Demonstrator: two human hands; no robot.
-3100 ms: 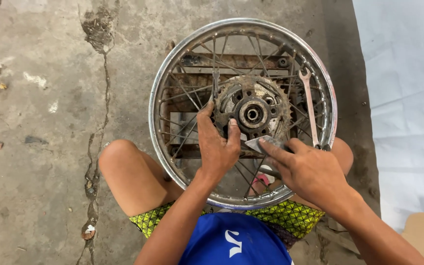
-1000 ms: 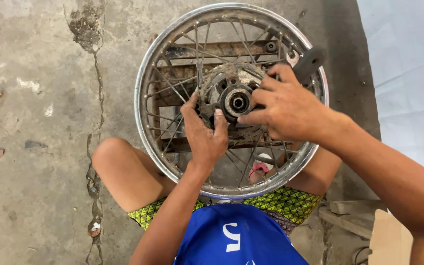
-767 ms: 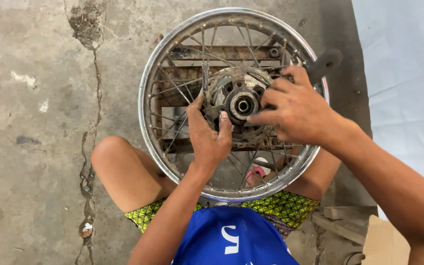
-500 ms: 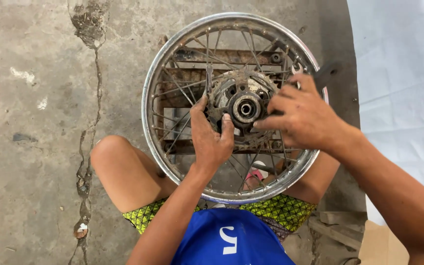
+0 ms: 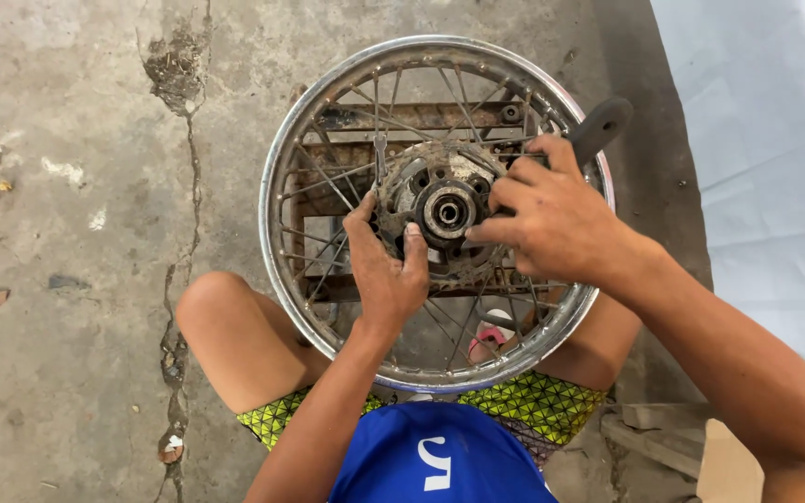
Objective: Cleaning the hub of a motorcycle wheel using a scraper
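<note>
A spoked metal wheel, its rim (image 5: 277, 233) shiny and scuffed, lies flat in front of my knees. At its middle is a rusty hub (image 5: 446, 212) with a round axle hole. My left hand (image 5: 386, 270) grips the hub's lower left edge, thumb and fingers on the metal. My right hand (image 5: 552, 219) is closed around a tool whose dark handle (image 5: 600, 126) sticks out toward the upper right. Its fingertips touch the hub's right side. The tool's working end is hidden under the hand.
A rusty metal frame (image 5: 421, 116) shows under the wheel through the spokes. Cracked concrete floor (image 5: 179, 279) lies to the left and a pale sheet (image 5: 766, 168) to the right. A pink object (image 5: 488, 340) sits under the spokes, and a cardboard piece (image 5: 729, 466) lies at the bottom right.
My right hand has moved from the hub's lower right to its right side and now holds the dark-handled tool. My left hand has stayed on the hub.
</note>
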